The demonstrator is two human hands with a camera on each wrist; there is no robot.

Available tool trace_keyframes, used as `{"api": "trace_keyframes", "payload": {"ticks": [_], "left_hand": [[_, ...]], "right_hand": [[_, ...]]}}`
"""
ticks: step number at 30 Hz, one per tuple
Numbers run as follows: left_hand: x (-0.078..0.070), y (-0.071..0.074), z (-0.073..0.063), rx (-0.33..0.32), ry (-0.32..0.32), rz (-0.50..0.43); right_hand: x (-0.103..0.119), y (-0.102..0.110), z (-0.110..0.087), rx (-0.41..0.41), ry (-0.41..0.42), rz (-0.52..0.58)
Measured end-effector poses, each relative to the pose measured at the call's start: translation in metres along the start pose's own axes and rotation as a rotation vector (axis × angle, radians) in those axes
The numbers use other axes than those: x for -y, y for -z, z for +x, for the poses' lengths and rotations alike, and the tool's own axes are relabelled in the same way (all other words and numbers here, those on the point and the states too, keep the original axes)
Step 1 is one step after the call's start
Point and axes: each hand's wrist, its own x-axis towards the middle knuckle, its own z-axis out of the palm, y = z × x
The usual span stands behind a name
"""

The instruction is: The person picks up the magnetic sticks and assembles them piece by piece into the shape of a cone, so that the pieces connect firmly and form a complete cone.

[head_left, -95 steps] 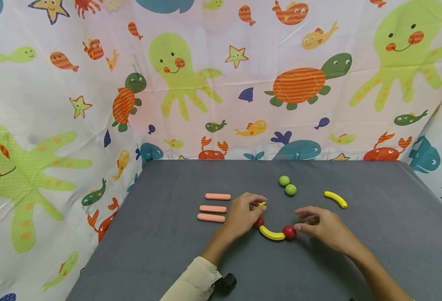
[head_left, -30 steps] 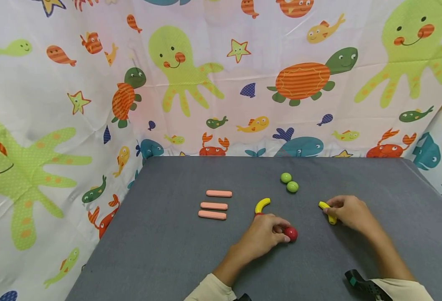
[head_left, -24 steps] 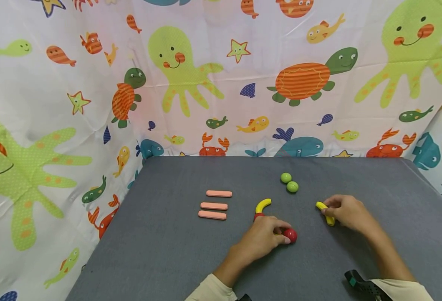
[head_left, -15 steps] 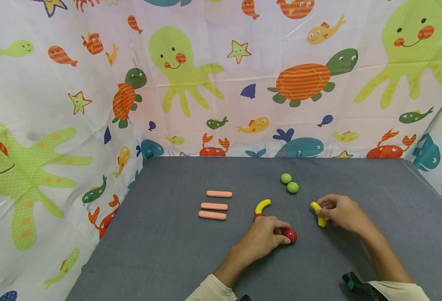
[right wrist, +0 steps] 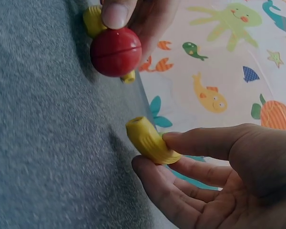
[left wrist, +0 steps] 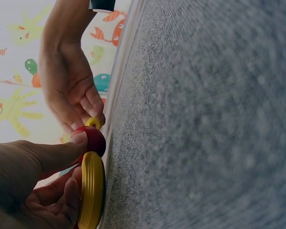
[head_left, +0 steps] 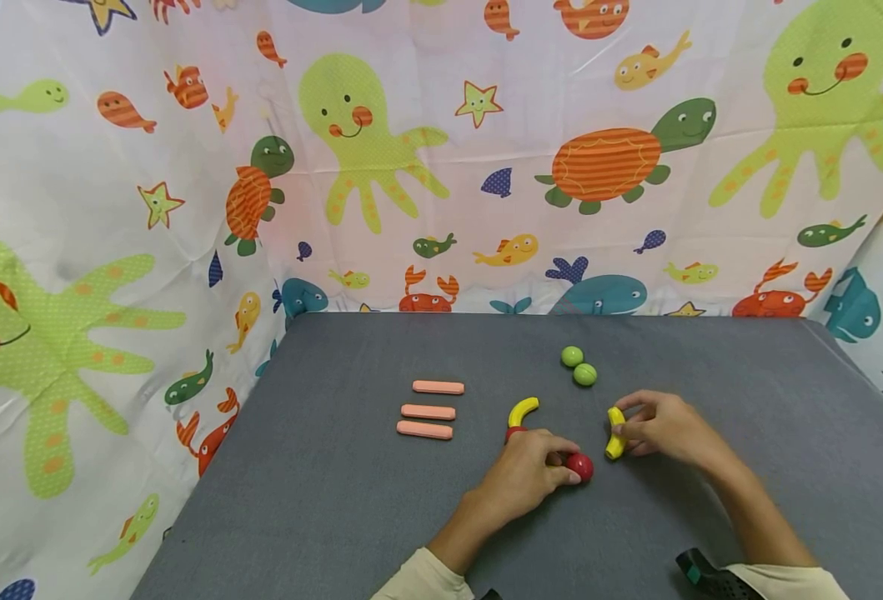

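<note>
A yellow toy banana (head_left: 616, 435) is pinched along its side by the right hand (head_left: 666, 427), apparently leaving its near end free, just right of the red ball (head_left: 579, 467). The left hand (head_left: 527, 473) grips that ball between thumb and fingers, presumably to steady it. Far: green balls (head_left: 584, 375). Left: pink toy sausages (head_left: 428, 412). No container is visible.

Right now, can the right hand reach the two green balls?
Probably yes: nothing stands between the right hand and the green balls. But it's pinching a curved yellow piece, so it would likely need to put that down first.
</note>
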Motion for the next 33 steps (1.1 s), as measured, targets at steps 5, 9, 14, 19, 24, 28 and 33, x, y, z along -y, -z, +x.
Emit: {"api": "trace_keyframes", "payload": {"ticks": [5, 9, 14, 19, 24, 28, 33], "left_hand": [[0.000, 0.000, 0.000, -0.009, -0.004, 0.009], [0.000, 0.001, 0.000, -0.017, -0.011, 0.015], [0.000, 0.000, 0.000, -0.015, -0.005, 0.007], [-0.001, 0.000, -0.002, -0.010, 0.011, 0.002], [-0.003, 0.000, -0.003, -0.006, 0.033, -0.002], [-0.003, 0.000, -0.003, -0.007, 0.045, -0.008], [-0.003, 0.001, -0.002, -0.007, 0.036, -0.015]], "right_hand": [[0.002, -0.006, 0.000, 0.034, 0.011, 0.045], [0.003, -0.011, 0.001, 0.053, 0.019, 0.043], [0.003, -0.016, 0.001, 0.065, 0.014, 0.043], [0.005, -0.019, 0.002, 0.071, 0.001, 0.063], [0.008, -0.021, 0.002, 0.064, -0.018, 0.057], [0.008, -0.021, 0.001, 0.058, -0.015, 0.045], [0.008, -0.022, 0.001, 0.049, -0.011, 0.023]]}}
